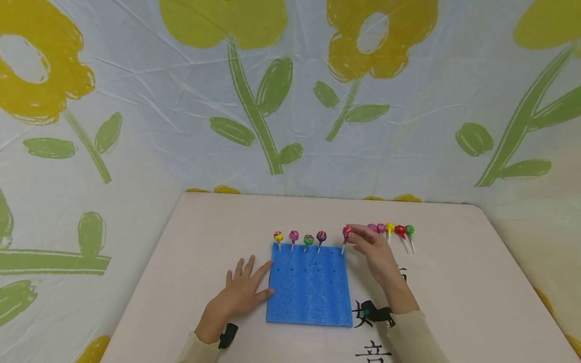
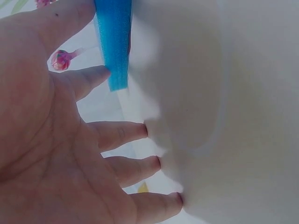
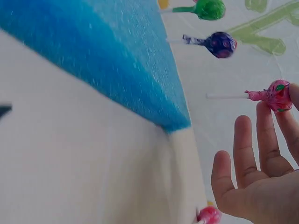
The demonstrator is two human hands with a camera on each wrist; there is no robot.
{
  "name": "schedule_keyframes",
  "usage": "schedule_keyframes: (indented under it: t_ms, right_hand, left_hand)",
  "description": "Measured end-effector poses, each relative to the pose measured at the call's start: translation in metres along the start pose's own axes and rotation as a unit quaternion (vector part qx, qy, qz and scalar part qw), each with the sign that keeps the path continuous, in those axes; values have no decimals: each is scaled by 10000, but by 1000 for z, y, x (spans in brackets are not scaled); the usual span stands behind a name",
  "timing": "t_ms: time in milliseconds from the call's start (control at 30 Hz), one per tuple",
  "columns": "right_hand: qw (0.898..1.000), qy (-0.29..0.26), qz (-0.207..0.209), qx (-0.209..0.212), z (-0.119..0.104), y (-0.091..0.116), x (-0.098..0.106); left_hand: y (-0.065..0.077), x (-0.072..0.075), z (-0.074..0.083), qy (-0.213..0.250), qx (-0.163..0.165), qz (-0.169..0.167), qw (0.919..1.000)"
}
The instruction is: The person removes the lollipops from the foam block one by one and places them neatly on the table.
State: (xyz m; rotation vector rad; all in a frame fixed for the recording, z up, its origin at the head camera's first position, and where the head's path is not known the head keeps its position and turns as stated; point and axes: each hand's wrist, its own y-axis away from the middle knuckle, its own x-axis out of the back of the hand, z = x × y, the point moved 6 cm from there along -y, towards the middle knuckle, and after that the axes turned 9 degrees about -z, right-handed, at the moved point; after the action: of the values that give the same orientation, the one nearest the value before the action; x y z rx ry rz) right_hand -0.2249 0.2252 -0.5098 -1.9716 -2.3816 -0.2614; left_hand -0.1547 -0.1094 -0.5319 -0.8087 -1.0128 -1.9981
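A blue foam board (image 1: 308, 292) dotted with small holes lies on the table. Along its far edge stand a yellow-and-red lollipop (image 1: 278, 236), a pink one (image 1: 293, 235), a green one (image 1: 308, 240) and a purple one (image 1: 322, 236), sticks down. My right hand (image 1: 374, 252) pinches a pink-wrapped lollipop (image 3: 279, 95) by its head near the far right corner. The white stick points down at the board, its tip apart from the foam in the right wrist view. With fingers spread, my left hand (image 1: 242, 292) rests at the board's left edge, thumb and index finger touching it.
To the right of my right hand lie several more lollipops in a row, among them a yellow one (image 1: 390, 228), a red one (image 1: 400, 231) and a green one (image 1: 410, 230). Black characters (image 1: 373, 351) mark the pale table (image 1: 472, 302). A flower-printed cloth (image 1: 181, 101) hangs behind.
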Motion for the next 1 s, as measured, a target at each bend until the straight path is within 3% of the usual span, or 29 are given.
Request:
schedule_keyframes:
  t_ms: [533,1000]
  right_hand:
    - [9930,747,748,-521,7,26,55]
    - [9846,1412,465,-920,24,34,71]
  left_hand:
    - [3,3,4,-27,-7,29,10000]
    - [0,0,1,-41,-24,45,10000]
